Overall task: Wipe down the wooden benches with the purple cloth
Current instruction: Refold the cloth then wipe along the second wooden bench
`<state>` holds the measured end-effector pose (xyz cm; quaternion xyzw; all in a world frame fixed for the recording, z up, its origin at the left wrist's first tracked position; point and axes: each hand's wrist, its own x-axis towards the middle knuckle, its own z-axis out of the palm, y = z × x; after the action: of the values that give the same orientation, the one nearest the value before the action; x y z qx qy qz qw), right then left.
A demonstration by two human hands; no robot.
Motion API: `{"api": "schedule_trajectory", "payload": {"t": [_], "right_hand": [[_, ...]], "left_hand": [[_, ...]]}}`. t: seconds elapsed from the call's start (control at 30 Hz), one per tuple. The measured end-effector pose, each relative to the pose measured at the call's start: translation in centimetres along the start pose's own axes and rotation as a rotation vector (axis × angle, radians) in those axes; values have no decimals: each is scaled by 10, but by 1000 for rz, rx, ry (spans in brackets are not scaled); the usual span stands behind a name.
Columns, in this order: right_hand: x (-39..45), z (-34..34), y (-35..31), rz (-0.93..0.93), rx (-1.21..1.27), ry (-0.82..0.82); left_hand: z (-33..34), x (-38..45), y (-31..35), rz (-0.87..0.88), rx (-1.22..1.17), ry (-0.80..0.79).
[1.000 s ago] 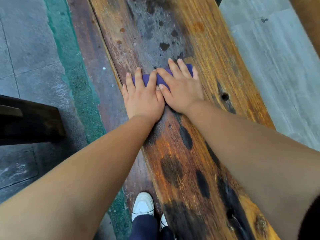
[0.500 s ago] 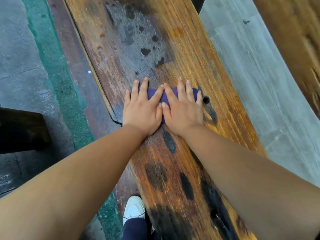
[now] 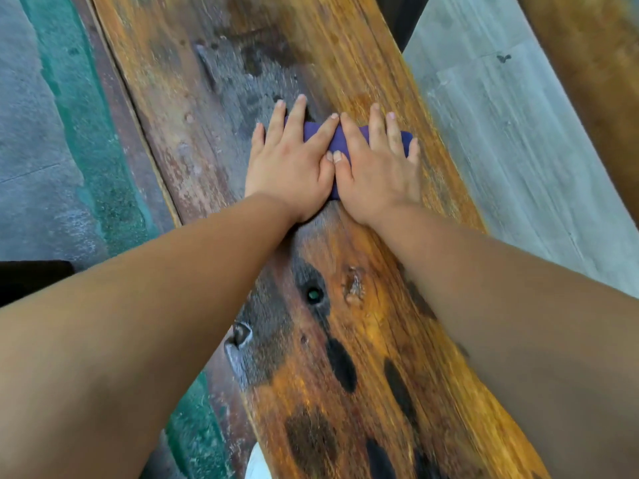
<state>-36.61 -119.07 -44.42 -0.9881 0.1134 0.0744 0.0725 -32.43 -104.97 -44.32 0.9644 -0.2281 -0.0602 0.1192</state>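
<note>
A long wooden bench (image 3: pixel 377 340) with orange, worn varnish and dark stains runs from the bottom right up to the top of the view. The purple cloth (image 3: pixel 332 136) lies flat across it, mostly hidden under my hands. My left hand (image 3: pixel 294 160) presses down on its left part with fingers spread. Pressed on the cloth's right part is my right hand (image 3: pixel 378 167), thumb touching the left thumb. A purple strip shows between and beyond the fingers.
A second wooden bench (image 3: pixel 594 63) lies at the top right across a strip of grey floor (image 3: pixel 511 140). Left of the bench are a green painted band (image 3: pixel 100 160) and grey paving. A dark object (image 3: pixel 31 278) sits at the left edge. A white shoe (image 3: pixel 257 463) shows below.
Both hands stay pressed on the cloth while it slides along the bench, toward me and then away again. The dark knot hole that lay beside my right hand is now nearer me than the hands.
</note>
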Motion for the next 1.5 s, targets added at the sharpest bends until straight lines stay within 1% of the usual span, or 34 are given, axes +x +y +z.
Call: {"api": "schedule_trajectory", "payload": {"t": [0.2,0.33,0.47,0.77,1.17,1.5], "right_hand": [[58,-6,0,22,21,37],[97,-12,-1,17,32,36],[118,-17,1,18,30,36],[170,-25,-3,74,100,55],[166,-33,-5,106,52,-4],[159,-32,-8,72,55,2]], "left_hand": [[-5,61,-13,14,21,27],[-9,93,-18,-15,27,29],[-13,116,-19,-26,18,23],[-19,177,-32,13,21,20],[-23,177,-31,35,-6,-48],[-25,167,-32,13,5,-29]]}}
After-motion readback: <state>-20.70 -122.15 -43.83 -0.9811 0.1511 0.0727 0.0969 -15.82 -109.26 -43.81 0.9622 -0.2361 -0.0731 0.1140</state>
